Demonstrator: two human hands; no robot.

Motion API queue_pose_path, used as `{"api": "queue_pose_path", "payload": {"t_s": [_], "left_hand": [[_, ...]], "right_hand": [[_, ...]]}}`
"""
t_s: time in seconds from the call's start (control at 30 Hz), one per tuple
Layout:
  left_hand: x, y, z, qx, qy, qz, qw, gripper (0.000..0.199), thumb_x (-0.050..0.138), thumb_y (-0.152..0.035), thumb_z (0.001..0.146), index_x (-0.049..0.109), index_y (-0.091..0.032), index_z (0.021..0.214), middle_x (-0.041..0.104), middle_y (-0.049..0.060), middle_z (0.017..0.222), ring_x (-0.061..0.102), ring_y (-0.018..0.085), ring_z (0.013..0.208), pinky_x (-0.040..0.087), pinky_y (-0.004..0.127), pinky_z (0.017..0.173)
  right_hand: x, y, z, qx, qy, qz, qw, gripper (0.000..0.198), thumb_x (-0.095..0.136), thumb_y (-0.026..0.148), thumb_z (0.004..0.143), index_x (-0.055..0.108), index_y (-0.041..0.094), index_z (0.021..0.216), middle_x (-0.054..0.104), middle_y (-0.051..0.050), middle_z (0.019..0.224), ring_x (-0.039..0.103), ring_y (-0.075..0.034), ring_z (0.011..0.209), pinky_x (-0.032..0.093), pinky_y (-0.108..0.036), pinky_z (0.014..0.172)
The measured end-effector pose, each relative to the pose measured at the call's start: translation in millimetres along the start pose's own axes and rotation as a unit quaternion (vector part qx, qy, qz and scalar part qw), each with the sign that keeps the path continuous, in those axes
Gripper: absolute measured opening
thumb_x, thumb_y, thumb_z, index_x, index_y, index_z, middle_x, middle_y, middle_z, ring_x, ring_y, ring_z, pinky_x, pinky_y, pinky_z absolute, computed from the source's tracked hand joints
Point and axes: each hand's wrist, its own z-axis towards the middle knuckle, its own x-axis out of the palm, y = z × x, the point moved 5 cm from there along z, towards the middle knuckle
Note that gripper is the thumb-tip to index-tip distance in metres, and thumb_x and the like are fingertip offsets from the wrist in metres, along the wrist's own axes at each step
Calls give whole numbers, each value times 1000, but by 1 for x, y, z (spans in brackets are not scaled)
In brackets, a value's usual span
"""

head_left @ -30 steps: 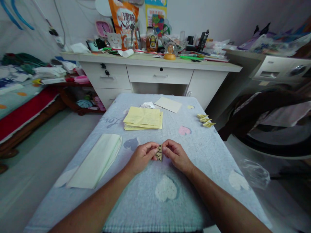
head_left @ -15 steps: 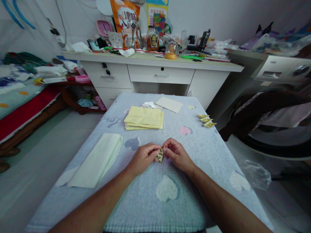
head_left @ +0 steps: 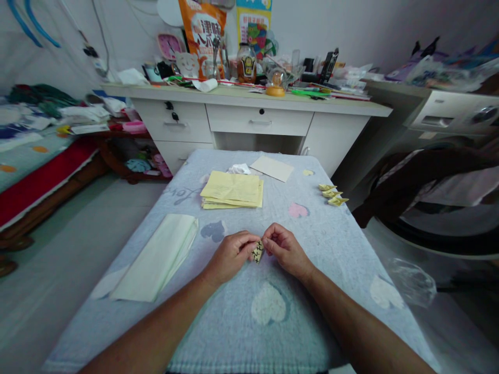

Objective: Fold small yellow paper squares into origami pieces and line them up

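Note:
A small folded piece of yellow paper (head_left: 258, 251) with black marks is held between my two hands, above the cloth-covered table (head_left: 312, 332). My left hand (head_left: 233, 253) pinches its left side between thumb and fingers. At its upper right edge, the thumb and forefinger of my right hand (head_left: 287, 249) grip it too. Beyond my hands lies a stack of yellow paper sheets (head_left: 233, 188). Several folded yellow paper boats (head_left: 332, 195) stand in a row near the table's right edge. To the left rests a folded pale green-white sheet (head_left: 156, 259).
At the table's far end are a beige card (head_left: 272, 169) and a crumpled white tissue (head_left: 239, 169). Behind stands a white desk (head_left: 257, 119) loaded with jars, bags and small items. A washing machine (head_left: 444, 117) is on the right, a bed (head_left: 39, 171) on the left.
My right fingers have shifted slightly along the paper's upper right edge. Both hands keep hold of it in nearly the same spot. The whole view has moved a little.

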Motion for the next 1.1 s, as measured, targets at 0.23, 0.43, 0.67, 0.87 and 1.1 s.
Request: {"api": "queue_pose_path", "payload": {"t_s": [0.23, 0.43, 0.67, 0.87, 1.1], "left_hand": [[0, -1, 1, -4, -14, 24, 1000, 19, 51, -16, 88, 69, -15, 93, 59, -1, 70, 57, 10, 61, 43, 22, 62], [-1, -4, -1, 22, -21, 63, 998, 19, 52, -13, 87, 69, -18, 92, 62, 0, 74, 59, 11, 67, 43, 21, 67], [-2, -6, -1, 30, -28, 80, 996, 17, 53, -13, 87, 69, -18, 91, 62, 0, 74, 58, 11, 68, 43, 21, 66], [-2, -6, -1, 37, -30, 84, 995, 18, 52, -14, 87, 69, -19, 92, 62, 0, 74, 58, 11, 67, 43, 21, 65], [-3, -7, -1, 50, -33, 95, 994, 18, 52, -15, 87, 69, -19, 92, 63, 0, 74, 58, 11, 68, 43, 22, 66]], "right_hand": [[1, -3, 0, 10, 3, 6, 1000, 23, 61, 39, 85, 52, 18, 82, 49, 4, 65, 43, -9, 57, 34, -22, 54], [-1, -7, 0, 27, 4, -34, 999, 27, 63, 42, 82, 52, 18, 77, 47, 4, 60, 40, -9, 55, 31, -21, 52], [-1, -7, 0, 17, 15, -35, 999, 23, 59, 38, 86, 51, 18, 78, 48, 4, 61, 42, -9, 55, 33, -22, 53], [-1, -6, -1, 10, 20, -35, 999, 23, 58, 39, 87, 51, 18, 78, 49, 4, 61, 43, -9, 55, 34, -22, 53], [-2, -5, 0, 10, 17, -41, 999, 24, 59, 40, 86, 52, 18, 77, 48, 4, 60, 43, -10, 55, 33, -22, 54]]}}
